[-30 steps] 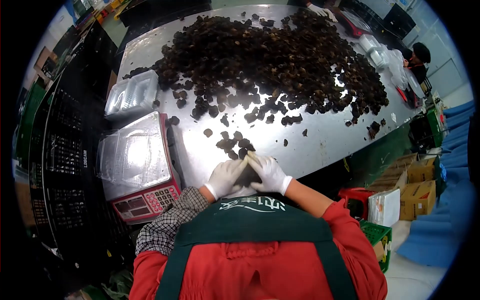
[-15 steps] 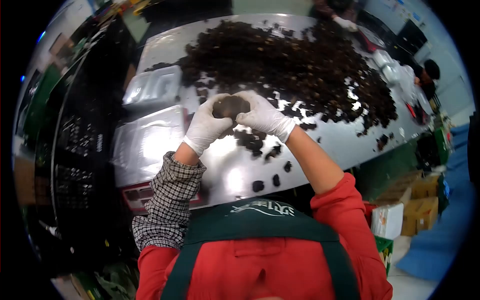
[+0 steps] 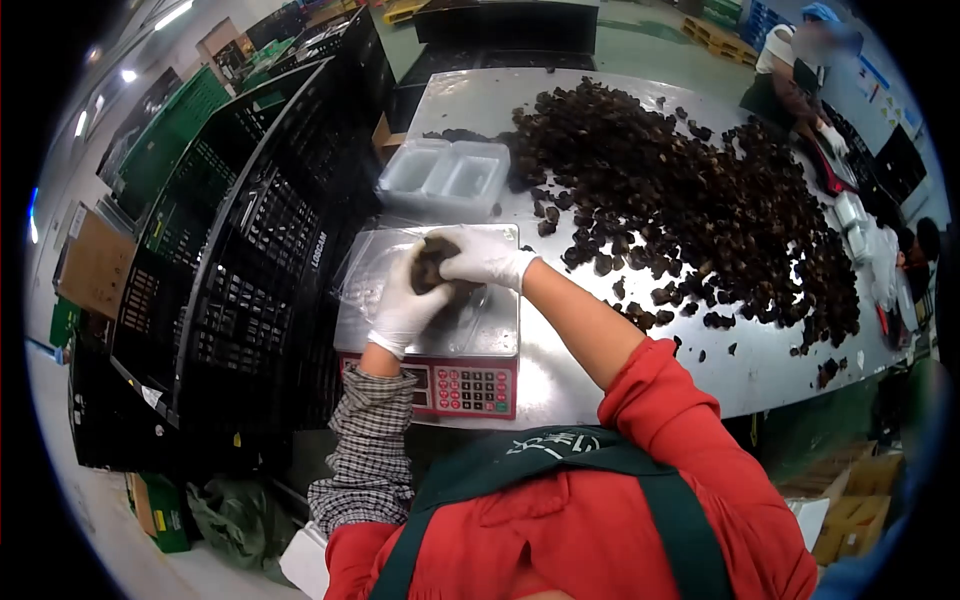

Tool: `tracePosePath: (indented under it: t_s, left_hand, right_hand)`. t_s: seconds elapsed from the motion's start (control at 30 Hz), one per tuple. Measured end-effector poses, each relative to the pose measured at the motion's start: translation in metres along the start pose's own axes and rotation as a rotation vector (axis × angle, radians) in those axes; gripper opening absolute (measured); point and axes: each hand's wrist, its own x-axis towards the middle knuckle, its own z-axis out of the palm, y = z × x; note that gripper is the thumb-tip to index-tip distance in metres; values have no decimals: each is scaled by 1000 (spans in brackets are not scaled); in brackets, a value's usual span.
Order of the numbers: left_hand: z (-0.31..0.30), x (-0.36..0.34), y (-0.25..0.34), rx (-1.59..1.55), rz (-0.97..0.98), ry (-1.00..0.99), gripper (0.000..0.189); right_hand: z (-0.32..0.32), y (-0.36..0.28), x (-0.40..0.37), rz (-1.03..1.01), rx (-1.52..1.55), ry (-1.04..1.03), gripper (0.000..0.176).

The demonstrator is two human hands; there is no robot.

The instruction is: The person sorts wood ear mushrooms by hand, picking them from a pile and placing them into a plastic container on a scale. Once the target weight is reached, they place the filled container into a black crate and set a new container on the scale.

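My left hand (image 3: 403,305), in a white glove, is wrapped round a clump of dark brown pieces (image 3: 432,266). From the other side my right hand (image 3: 484,257), also gloved in white, closes on the same clump. Both hands are above the metal plate of a red scale (image 3: 490,330), whose keypad faces me. Clear plastic film lies on the plate's left part. Behind the scale sits a stack of clear plastic trays (image 3: 447,178). A large pile of dark brown pieces (image 3: 640,160) spreads over the metal table (image 3: 570,370).
Black crates (image 3: 270,230) stand along the left side. A co-worker (image 3: 790,75) is at the table's far right, a gloved hand near another red scale (image 3: 832,172). Clear packages (image 3: 858,222) lie by the right edge. Cardboard boxes (image 3: 853,515) sit at the lower right.
Both hands have moved left with the clump, from over the table beside the pile to above the scale. The view has turned, showing the scale's keypad and more of the co-worker.
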Motion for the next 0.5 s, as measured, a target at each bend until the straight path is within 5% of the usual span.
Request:
tracePosePath:
  t_s: [0.07, 0.13, 0.2, 0.27, 0.33, 0.4, 0.47, 0.5]
  left_hand:
    - [7, -12, -10, 548, 48, 43, 80]
    - [7, -19, 7, 657, 73, 104, 79]
    - [-6, -22, 22, 428, 18, 60, 76]
    - [-21, -26, 10, -8, -67, 150, 55]
    - [-44, -33, 20, -133, -102, 289, 41]
    - [-63, -43, 15, -247, -49, 436, 32]
    - [-78, -59, 13, -289, -93, 559, 26]
    - [-83, -68, 9, -280, -108, 610, 24]
  right_hand:
    - [8, 12, -7, 58, -259, 22, 64]
    - [13, 24, -1, -9, -373, 108, 69]
    - [7, 25, -13, -103, -477, 263, 66]
    - [-22, 7, -39, -26, -201, 290, 58]
    - [-43, 17, -80, -75, -257, 500, 52]
    - [-55, 41, -133, 87, -243, 638, 45]
    - [-49, 88, -199, 70, -570, 796, 43]
    - [-38, 116, -236, 247, -578, 834, 51]
